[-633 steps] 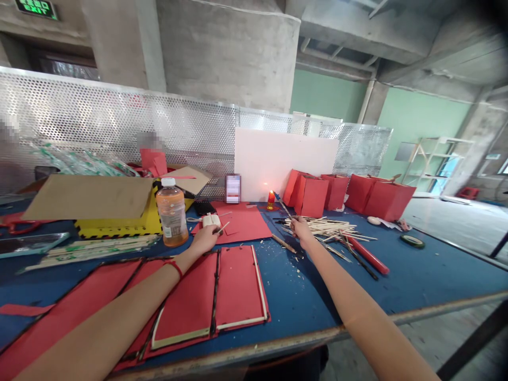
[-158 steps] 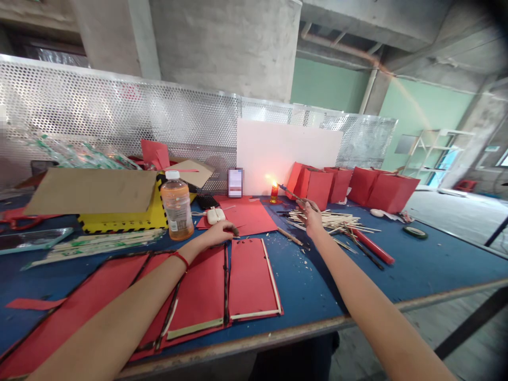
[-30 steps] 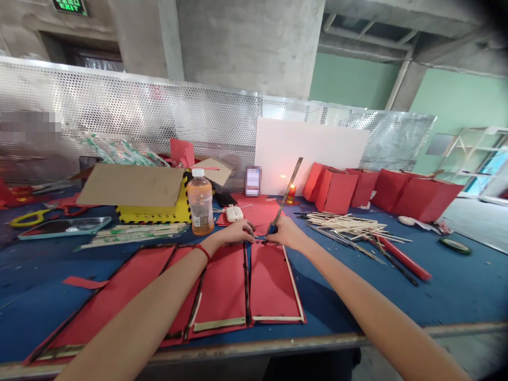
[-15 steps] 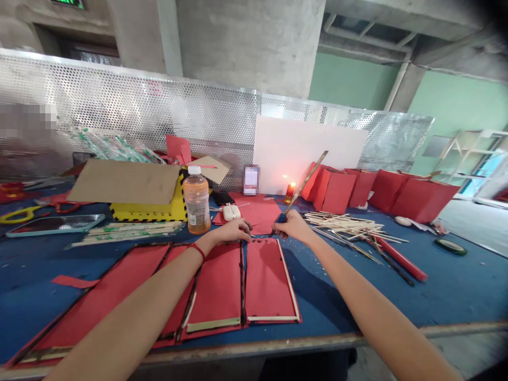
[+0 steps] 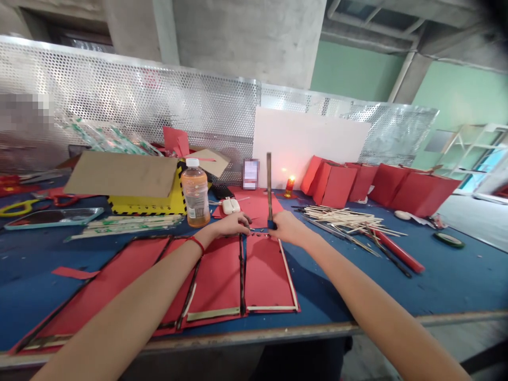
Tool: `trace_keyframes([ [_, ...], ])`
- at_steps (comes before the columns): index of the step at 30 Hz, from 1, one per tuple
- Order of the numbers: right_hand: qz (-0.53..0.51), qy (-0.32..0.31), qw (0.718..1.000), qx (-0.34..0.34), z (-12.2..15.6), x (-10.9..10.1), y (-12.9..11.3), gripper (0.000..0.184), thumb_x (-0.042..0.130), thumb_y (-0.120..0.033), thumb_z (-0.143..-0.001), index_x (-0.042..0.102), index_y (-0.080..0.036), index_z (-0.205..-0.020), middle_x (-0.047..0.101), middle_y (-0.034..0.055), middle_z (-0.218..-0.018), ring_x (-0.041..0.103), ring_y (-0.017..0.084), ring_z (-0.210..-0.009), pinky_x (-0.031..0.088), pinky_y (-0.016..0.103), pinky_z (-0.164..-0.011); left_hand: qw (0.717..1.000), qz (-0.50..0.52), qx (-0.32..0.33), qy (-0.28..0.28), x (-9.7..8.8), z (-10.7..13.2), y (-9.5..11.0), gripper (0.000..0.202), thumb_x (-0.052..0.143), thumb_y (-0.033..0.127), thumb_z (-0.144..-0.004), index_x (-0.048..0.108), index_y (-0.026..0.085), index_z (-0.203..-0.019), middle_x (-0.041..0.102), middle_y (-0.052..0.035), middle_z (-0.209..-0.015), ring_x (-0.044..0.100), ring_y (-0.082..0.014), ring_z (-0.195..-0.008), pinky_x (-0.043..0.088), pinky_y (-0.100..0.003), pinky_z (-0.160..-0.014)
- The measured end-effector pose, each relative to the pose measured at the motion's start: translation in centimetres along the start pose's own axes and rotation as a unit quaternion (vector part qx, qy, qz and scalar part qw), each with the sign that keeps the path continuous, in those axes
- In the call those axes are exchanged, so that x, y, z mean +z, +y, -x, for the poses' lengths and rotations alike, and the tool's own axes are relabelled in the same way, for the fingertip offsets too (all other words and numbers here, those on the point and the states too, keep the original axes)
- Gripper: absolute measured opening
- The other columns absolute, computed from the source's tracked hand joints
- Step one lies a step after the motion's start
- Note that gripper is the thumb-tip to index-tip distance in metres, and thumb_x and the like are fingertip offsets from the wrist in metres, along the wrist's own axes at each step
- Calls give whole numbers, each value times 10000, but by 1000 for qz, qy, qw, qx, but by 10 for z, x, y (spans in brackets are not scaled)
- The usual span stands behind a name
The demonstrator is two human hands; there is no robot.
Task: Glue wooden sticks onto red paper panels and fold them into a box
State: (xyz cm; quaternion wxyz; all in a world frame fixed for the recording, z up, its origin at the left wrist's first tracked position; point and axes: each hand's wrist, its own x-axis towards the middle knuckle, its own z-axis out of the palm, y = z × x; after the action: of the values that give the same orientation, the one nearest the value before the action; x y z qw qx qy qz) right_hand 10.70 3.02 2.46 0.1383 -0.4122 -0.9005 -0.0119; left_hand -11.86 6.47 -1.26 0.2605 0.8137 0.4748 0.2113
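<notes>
My right hand point(image 5: 286, 228) is closed round a thin dark stick point(image 5: 269, 185) that stands nearly upright, its lower end at the top edge of the red paper panels point(image 5: 222, 275). Across from it, my left hand point(image 5: 233, 224) presses with curled fingers on the top edge of the same panels, close beside the right hand; what its fingertips pinch is hidden. The panels lie flat on the blue table point(image 5: 436, 275), edged with dark and pale sticks.
A lit red candle point(image 5: 289, 186) burns behind my hands by a white board point(image 5: 309, 148). An orange drink bottle point(image 5: 195, 193), a yellow box with a cardboard flap point(image 5: 130, 185), a pile of bamboo sticks point(image 5: 345, 219), folded red paper boxes point(image 5: 381, 182) and scissors point(image 5: 16, 206) stand around.
The stick in my right hand has swung from leaning right to nearly upright, its lower end staying at the panels' top edge. My left hand has stayed on the panels.
</notes>
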Motion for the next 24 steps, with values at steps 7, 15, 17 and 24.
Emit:
trace_keyframes([
  [7, 136, -68, 983, -99, 9, -6, -9, 201, 575, -173, -840, 724, -135, -970, 738, 150, -890, 673, 244, -837, 408, 281, -696, 1000, 2, 23, -2, 1, -9, -14, 289, 698, 441, -638, 723, 163, -713, 682, -77, -1017, 601, -235, -937, 464, -266, -753],
  [15, 178, -56, 979, -76, 15, -16, -2, 189, 553, -95, -847, 699, -142, -957, 727, 145, -948, 670, 230, -900, 418, 268, -717, 1000, 1, 14, -1, -1, -2, -7, 240, 697, 395, -623, 726, 167, -691, 643, -99, -1171, 580, -265, -1069, 460, -283, -883],
  [17, 145, 21, 988, -50, 18, -22, 13, 219, 509, -92, -868, 682, -153, -988, 720, 132, -976, 662, 220, -914, 426, 269, -736, 1000, 13, 2, 2, -1, 2, -3, 220, 695, 382, -622, 724, 171, -677, 631, -88, -1207, 580, -267, -1086, 454, -286, -899],
  [24, -172, 339, 913, 149, 17, -22, 66, 276, 551, -377, -870, 690, -172, -992, 733, 97, -936, 673, 240, -899, 505, 322, -791, 998, 55, -7, 10, 2, 2, 3, 196, 705, 345, -614, 690, 157, -668, 690, -72, -1060, 611, -245, -977, 477, -297, -803],
])
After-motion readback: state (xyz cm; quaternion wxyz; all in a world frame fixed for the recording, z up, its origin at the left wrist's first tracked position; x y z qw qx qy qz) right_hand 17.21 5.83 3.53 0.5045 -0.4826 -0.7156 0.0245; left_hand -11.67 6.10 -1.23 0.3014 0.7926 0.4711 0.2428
